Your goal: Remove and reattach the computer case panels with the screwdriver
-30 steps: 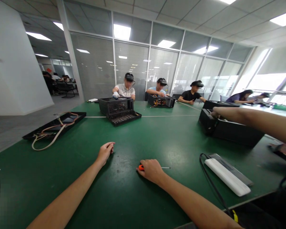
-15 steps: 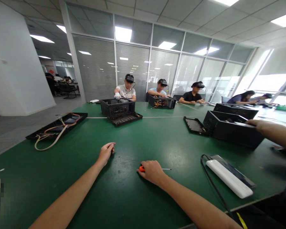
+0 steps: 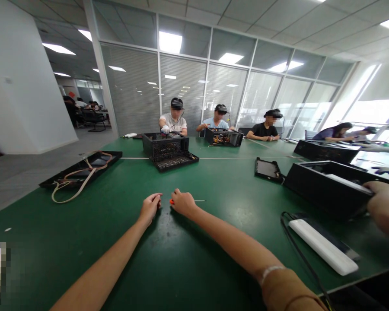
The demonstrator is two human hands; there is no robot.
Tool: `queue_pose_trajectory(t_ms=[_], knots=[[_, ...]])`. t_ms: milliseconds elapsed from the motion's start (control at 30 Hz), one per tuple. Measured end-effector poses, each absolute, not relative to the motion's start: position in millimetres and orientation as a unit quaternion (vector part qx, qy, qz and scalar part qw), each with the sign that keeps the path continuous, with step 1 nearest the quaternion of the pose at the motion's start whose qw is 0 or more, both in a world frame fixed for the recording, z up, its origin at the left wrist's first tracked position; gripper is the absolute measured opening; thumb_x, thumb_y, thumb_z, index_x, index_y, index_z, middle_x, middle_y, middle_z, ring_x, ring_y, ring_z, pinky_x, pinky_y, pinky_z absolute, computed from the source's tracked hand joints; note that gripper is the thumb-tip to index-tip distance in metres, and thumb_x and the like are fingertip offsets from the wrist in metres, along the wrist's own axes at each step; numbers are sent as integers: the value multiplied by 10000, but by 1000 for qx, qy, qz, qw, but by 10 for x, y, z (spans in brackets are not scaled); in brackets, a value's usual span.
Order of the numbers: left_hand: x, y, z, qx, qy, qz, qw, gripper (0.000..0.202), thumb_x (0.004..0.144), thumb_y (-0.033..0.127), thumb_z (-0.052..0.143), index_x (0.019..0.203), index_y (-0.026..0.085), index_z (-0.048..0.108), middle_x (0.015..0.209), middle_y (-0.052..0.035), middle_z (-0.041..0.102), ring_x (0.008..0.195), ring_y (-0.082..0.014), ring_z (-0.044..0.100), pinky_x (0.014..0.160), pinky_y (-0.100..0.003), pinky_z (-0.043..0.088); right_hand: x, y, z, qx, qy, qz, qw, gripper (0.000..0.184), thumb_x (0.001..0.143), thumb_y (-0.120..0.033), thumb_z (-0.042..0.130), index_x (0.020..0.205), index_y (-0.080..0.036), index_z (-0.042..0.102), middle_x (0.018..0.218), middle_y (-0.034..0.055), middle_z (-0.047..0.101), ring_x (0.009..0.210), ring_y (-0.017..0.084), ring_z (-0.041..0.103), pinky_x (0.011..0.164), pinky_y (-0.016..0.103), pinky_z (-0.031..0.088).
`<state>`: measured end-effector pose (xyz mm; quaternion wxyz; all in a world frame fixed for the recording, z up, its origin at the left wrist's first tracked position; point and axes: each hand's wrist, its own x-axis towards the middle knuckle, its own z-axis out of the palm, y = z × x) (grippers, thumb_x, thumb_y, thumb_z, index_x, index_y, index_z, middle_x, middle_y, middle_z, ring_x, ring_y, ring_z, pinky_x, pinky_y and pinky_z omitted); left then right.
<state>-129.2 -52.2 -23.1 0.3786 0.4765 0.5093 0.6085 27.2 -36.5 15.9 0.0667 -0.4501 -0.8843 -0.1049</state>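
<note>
My right hand (image 3: 183, 202) is closed around a screwdriver (image 3: 171, 201). Its orange handle end shows on the left of the fist, and the thin metal shaft points out to the right. Close by on the left, my left hand (image 3: 149, 209) rests on the green table (image 3: 168, 263) with its fingers curled together. Whatever those fingers pinch, if anything, is hidden. A small gap separates the two hands.
A black panel (image 3: 81, 170) with a pale looped cable lies left. Across the table stand open computer cases (image 3: 170, 149). At right, another person's hand (image 3: 384, 203) reaches a black case (image 3: 324, 192), near a white power strip (image 3: 322, 246). Several people sit opposite.
My right hand has moved forward and left with the screwdriver, close to my left hand. My left hand has barely moved. The view has turned slightly.
</note>
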Motion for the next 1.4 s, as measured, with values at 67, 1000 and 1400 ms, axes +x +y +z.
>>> queue_pose_trajectory(t_ms=[67,1000,1400], knots=[[-1306,-501,-259,468,515,613,374,442,651,432,567,922,85,601,571,12,492,481,-95,448,462,-214,355,-23,-18,248,-478,-871,-88,76,305,854,-369,415,1062,-160,494,1104,119,504,881,198,576,716,307,439],[-1355,-358,-385,481,575,564,346,522,737,529,444,1038,129,592,555,-25,512,483,-145,464,459,-251,342,-657,2414,452,-568,-810,-58,133,333,879,-91,303,1165,-124,468,1098,154,569,989,180,557,789,257,400],[-1362,-376,-319,478,566,573,351,552,700,539,484,1035,114,591,518,4,495,455,-136,454,455,-239,347,39,1296,314,-418,-905,-48,62,481,792,-123,438,1270,-148,389,1310,103,425,1127,160,460,883,232,374]])
